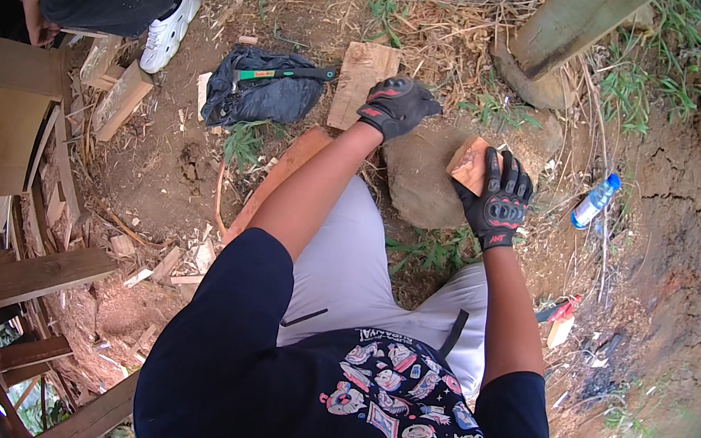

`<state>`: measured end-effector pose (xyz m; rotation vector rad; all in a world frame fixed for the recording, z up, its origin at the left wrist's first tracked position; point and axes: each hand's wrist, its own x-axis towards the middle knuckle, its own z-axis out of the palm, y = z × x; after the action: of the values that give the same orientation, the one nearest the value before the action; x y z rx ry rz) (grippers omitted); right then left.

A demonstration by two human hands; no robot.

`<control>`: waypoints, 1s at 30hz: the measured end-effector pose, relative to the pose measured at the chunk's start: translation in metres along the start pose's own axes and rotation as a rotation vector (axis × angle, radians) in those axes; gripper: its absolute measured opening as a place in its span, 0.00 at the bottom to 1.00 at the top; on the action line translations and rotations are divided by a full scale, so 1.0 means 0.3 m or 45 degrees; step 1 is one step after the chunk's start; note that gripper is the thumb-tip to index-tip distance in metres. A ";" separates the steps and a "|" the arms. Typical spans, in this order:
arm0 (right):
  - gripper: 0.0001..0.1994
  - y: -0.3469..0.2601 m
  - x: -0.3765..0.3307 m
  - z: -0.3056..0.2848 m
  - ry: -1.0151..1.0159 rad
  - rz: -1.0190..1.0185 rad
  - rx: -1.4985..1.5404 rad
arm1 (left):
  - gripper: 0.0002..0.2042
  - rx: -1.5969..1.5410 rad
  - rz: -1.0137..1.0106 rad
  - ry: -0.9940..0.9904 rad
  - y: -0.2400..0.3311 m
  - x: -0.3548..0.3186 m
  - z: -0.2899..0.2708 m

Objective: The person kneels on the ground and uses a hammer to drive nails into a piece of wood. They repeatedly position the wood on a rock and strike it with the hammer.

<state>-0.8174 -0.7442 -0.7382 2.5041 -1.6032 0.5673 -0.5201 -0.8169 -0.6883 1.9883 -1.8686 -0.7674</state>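
At one rock, two gloved hands, one wood block held.

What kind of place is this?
It looks like an outdoor woodworking spot, maybe somebody's yard. There's bare dirt with grass growing, wood scraps lie scattered around, and the gloved right hand holds a wood block.

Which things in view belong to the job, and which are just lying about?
Likely in use:
wood block, in the right hand
left hand, contents unclear
stone by both hands

Apparently lying about:
blue-capped bottle
black plastic bag, green-handled tool on it
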 end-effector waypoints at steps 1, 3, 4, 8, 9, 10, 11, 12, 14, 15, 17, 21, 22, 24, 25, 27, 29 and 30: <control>0.44 -0.003 0.005 -0.004 -0.001 -0.002 0.007 | 0.24 0.016 0.008 0.007 0.010 0.022 0.058; 0.43 -0.005 0.005 -0.004 0.034 -0.006 0.038 | 0.25 0.057 0.049 -0.003 -0.006 0.061 0.151; 0.43 -0.006 0.005 0.001 0.052 -0.015 0.049 | 0.25 0.088 0.077 -0.017 -0.016 0.075 0.176; 0.41 0.014 -0.010 0.011 0.077 -0.005 0.060 | 0.27 0.162 0.139 -0.159 -0.006 0.074 0.187; 0.41 0.011 -0.013 0.012 0.083 -0.008 0.061 | 0.28 0.154 0.141 -0.187 -0.015 0.070 0.179; 0.40 0.008 -0.015 0.008 0.080 0.004 0.073 | 0.29 0.177 0.140 -0.221 -0.022 0.073 0.166; 0.40 0.011 -0.019 0.009 0.080 0.010 0.078 | 0.28 0.175 0.134 -0.204 -0.025 0.073 0.161; 0.40 0.012 -0.018 0.010 0.084 0.010 0.086 | 0.28 0.174 0.124 -0.180 -0.035 0.072 0.161; 0.40 0.013 -0.018 0.013 0.094 0.003 0.100 | 0.28 0.151 0.121 -0.152 -0.054 0.069 0.161; 0.40 0.013 -0.019 0.014 0.104 0.000 0.104 | 0.28 0.132 0.131 -0.148 -0.058 0.069 0.160; 0.41 0.011 -0.020 0.015 0.114 -0.006 0.112 | 0.29 0.122 0.124 -0.159 -0.062 0.071 0.158; 0.42 0.018 -0.020 0.011 0.105 -0.012 0.122 | 0.29 0.153 0.140 -0.160 -0.052 0.063 0.147; 0.42 0.019 -0.019 0.011 0.100 -0.011 0.125 | 0.29 0.159 0.163 -0.146 -0.051 0.058 0.145; 0.43 0.022 -0.020 0.011 0.055 0.001 0.117 | 0.30 0.124 0.132 -0.153 -0.038 0.050 0.137; 0.43 0.026 -0.022 0.012 0.031 0.009 0.098 | 0.30 0.105 0.118 -0.158 -0.023 0.042 0.132; 0.44 0.026 -0.018 0.007 -0.015 0.017 0.064 | 0.27 0.097 0.122 -0.064 -0.023 0.033 0.143; 0.45 0.023 -0.006 -0.005 -0.070 0.019 0.084 | 0.26 0.070 0.087 -0.014 -0.036 0.029 0.152; 0.45 0.023 0.000 -0.011 -0.095 0.022 0.094 | 0.25 0.048 0.054 -0.012 -0.042 0.031 0.153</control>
<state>-0.8242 -0.7463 -0.7358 2.5964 -1.6602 0.5514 -0.5360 -0.8185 -0.7342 1.9637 -1.9377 -0.7366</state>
